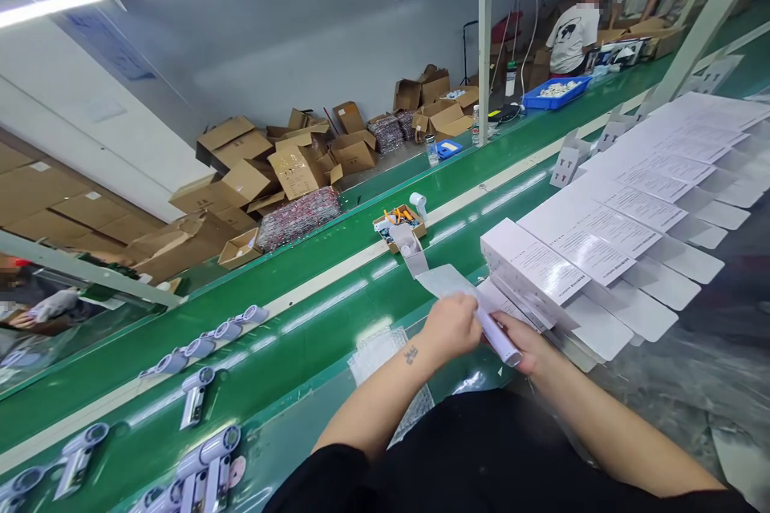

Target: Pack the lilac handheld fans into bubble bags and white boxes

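Note:
A lavender tube-shaped hair dryer part (502, 343) lies slanted between my hands, its round end pointing down toward me. My right hand (522, 339) is wrapped round its right side, with part of the fingers hidden beneath. The fingers of my left hand (454, 327) are closed on a thin white wrapping sheet (442, 280) at the far end of the tube. How far the sheet covers the tube is hidden by my left hand. Sheets of bubble wrap (382, 353) lie under my left forearm.
To the right stand several white boxes (541, 260) in a row, flaps open. Lavender hair dryers (196, 397) lie on the green conveyor (313, 337) at left. Ahead is a small carton (400, 226) of orange-handled tools. Brown cartons (297, 168) and co-workers (574, 36) are beyond.

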Motion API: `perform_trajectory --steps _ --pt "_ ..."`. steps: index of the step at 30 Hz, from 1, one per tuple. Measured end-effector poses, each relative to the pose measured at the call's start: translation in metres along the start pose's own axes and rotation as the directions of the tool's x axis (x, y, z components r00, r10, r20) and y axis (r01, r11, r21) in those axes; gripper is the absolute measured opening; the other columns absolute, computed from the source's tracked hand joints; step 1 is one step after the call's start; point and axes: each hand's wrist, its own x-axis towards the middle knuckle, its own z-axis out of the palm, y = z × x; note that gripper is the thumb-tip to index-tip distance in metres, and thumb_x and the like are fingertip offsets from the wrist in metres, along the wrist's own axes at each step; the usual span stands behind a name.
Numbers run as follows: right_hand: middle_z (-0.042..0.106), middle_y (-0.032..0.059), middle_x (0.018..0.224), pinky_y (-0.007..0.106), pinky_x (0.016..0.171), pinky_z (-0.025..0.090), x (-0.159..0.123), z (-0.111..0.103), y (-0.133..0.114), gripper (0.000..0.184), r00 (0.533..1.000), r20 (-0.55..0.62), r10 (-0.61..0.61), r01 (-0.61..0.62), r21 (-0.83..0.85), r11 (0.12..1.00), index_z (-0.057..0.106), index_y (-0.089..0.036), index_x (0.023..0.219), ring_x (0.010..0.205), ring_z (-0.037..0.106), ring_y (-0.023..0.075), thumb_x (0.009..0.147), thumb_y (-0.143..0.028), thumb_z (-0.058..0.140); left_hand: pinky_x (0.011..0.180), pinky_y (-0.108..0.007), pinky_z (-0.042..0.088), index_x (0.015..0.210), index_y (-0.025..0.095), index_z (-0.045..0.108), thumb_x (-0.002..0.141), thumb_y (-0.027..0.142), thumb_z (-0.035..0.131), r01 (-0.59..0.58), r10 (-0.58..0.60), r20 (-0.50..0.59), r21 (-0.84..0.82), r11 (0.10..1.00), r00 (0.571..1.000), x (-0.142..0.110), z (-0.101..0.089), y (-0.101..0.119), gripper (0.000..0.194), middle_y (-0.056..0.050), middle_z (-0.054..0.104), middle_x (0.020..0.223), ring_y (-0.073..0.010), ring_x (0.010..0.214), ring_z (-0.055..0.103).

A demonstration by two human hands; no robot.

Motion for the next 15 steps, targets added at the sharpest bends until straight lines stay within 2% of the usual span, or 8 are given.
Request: perform_trajectory --steps 2,4,7,8,10,12,13,15 --pt "0.063 0.0035 0.064 0.026 0.058 0.056 0.003 -0.001 0.012 0.008 1.0 0.007 0.018 -0.018 -0.065 0.998 0.055 -0.016 0.077 0.058 0.063 0.0145 0.084 -0.018 0.051 0.068 -0.028 0.043 0.086 0.016 0.059 0.076 0.019 0.044 -0.016 0.018 0.02 -0.089 0.996 1.0 -0.028 0.02 -0.008 0.018 -0.007 0.061 0.084 -0.0185 0.075 0.056" --pt "0.063 0.0029 0.065 0.03 0.06 0.056 0.003 -0.006 0.026 0.006 0.999 0.009 0.047 -0.045 -0.148 0.988 0.053 -0.017 0.076 0.061 0.062 0.0154 0.081 -0.017 0.054 0.063 -0.025 0.041 0.08 0.015 0.06 0.072 0.016 0.046 0.165 -0.158 0.05 -0.267 0.949 0.986 -0.05 0.039 -0.016 0.016 -0.004 0.061 0.076 -0.0155 0.068 0.054" --pt "0.062 0.0013 0.069 0.031 0.056 0.055 -0.001 -0.018 0.043 0.015 0.999 0.006 0.043 -0.038 -0.34 0.94 0.05 -0.018 0.072 0.064 0.06 0.0158 0.074 -0.021 0.065 0.052 -0.021 0.035 0.075 0.014 0.06 0.068 0.014 0.049 0.5 -0.512 0.142 -0.541 0.676 0.847 -0.073 0.056 -0.025 0.014 0.002 0.054 0.058 -0.0111 0.054 0.048" --pt "0.06 0.0007 0.07 0.03 0.055 0.055 -0.002 -0.022 0.046 0.018 1.0 0.018 0.013 -0.004 -0.425 0.905 0.05 -0.019 0.071 0.066 0.059 0.0157 0.072 -0.023 0.067 0.05 -0.02 0.033 0.075 0.014 0.06 0.067 0.015 0.05 0.554 -0.573 0.186 -0.601 0.576 0.798 -0.08 0.058 -0.026 0.013 0.003 0.051 0.054 -0.0103 0.051 0.046" --pt "0.057 -0.001 0.071 0.029 0.057 0.055 -0.006 -0.028 0.047 0.022 0.994 0.083 -0.065 0.101 -0.571 0.815 0.049 -0.019 0.069 0.07 0.057 0.0144 0.072 -0.031 0.068 0.048 -0.02 0.034 0.078 0.013 0.06 0.066 0.016 0.052 0.598 -0.608 0.276 -0.681 0.423 0.744 -0.094 0.055 -0.028 0.015 0.004 0.05 0.051 -0.0101 0.048 0.046" --pt "0.053 -0.0026 0.07 0.03 0.064 0.055 -0.011 -0.029 0.045 0.025 0.979 0.18 -0.094 0.187 -0.622 0.76 0.049 -0.019 0.068 0.07 0.055 0.0128 0.074 -0.037 0.064 0.053 -0.022 0.04 0.089 0.011 0.06 0.07 0.019 0.052 0.587 -0.59 0.317 -0.731 0.347 0.743 -0.11 0.045 -0.03 0.022 0.001 0.055 0.058 -0.012 0.053 0.051" --pt "0.052 -0.0031 0.07 0.031 0.067 0.054 -0.014 -0.027 0.045 0.027 0.968 0.235 -0.085 0.218 -0.622 0.752 0.048 -0.019 0.067 0.07 0.054 0.0122 0.075 -0.04 0.063 0.06 -0.025 0.044 0.1 0.011 0.058 0.072 0.021 0.053 0.552 -0.569 0.289 -0.749 0.366 0.77 -0.116 0.039 -0.031 0.03 -0.002 0.06 0.068 -0.0143 0.062 0.056" --pt "0.052 -0.0036 0.07 0.031 0.072 0.053 -0.022 -0.018 0.047 0.03 0.938 0.34 -0.063 0.265 -0.593 0.76 0.047 -0.019 0.067 0.07 0.055 0.0116 0.076 -0.043 0.061 0.08 -0.034 0.046 0.127 0.015 0.043 0.069 0.03 0.064 0.428 -0.464 0.18 -0.746 0.511 0.867 -0.126 0.026 -0.036 0.063 -0.011 0.059 0.106 -0.0223 0.095 0.056"
